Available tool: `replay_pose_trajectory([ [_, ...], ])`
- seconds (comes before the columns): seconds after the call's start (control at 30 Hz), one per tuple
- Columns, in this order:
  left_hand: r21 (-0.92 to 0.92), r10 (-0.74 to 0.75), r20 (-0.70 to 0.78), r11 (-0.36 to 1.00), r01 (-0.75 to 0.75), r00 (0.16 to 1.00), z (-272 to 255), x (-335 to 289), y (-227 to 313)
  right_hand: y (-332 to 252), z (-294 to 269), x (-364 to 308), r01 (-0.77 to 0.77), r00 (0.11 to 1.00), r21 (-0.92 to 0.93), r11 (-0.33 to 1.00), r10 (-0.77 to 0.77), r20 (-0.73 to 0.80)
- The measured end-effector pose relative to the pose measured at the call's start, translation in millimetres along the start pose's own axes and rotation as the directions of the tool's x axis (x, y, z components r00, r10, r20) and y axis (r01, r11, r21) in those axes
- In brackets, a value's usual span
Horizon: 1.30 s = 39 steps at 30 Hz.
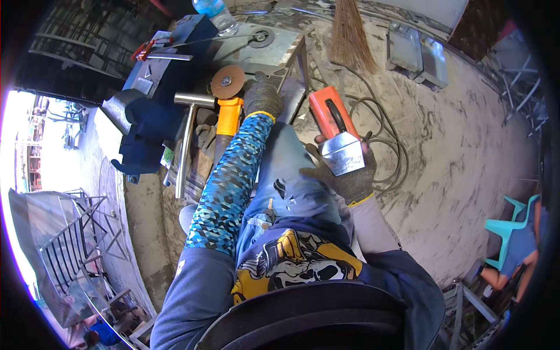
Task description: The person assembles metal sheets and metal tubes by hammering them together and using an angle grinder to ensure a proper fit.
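My right hand, in a dark grey glove with a yellow cuff, is closed around a small shiny squarish metal piece above my thigh. Just beyond that piece is a red box-shaped machine with a black handle; whether they touch is unclear. My left hand, gloved alike, reaches forward to the low metal table's near edge, its fingers mostly hidden. Close on its left is an angle grinder with an orange body and a brown disc. A steel T-shaped tube piece lies farther left.
A blue steel stand and metal table rise ahead and left, with a water bottle. Black cable coils on the floor at right. Beyond are a broom and metal boxes. A person sits by a teal chair.
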<state>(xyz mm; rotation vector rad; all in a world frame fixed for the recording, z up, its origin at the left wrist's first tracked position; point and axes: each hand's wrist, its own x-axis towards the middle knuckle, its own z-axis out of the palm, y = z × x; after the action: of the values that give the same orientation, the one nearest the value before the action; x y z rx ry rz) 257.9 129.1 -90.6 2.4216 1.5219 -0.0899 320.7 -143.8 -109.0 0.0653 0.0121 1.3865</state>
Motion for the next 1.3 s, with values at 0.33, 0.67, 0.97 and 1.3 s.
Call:
replay_pose_trajectory([
  [0.33, -0.363, 0.369, -0.218, 0.829, -0.426, 0.904, -72.7, -90.6, 17.3, -24.2, -36.3, -0.4, 0.206, 0.942, -0.237, 0.949, -0.258, -0.216],
  [0.67, -0.592, 0.140, -0.320, 0.742, -0.313, 0.937, -31.1, -266.2, -93.3, 68.8, 20.7, 41.8, 0.017, 1.000, -0.305, 0.952, -0.014, 0.012],
  [0.97, -0.367, 0.232, -0.455, 0.831, -0.418, 0.860, 3.7, -360.9, -150.1, 180.2, -16.2, 22.0, -0.353, 0.932, -0.224, 0.908, 0.364, 0.006],
  [1.3, -0.689, -0.102, -0.222, 0.720, -0.083, 0.970, 22.8, -366.7, -145.2, 185.2, -62.0, 6.8, -0.425, 0.902, -0.032, 0.905, 0.421, -0.094],
])
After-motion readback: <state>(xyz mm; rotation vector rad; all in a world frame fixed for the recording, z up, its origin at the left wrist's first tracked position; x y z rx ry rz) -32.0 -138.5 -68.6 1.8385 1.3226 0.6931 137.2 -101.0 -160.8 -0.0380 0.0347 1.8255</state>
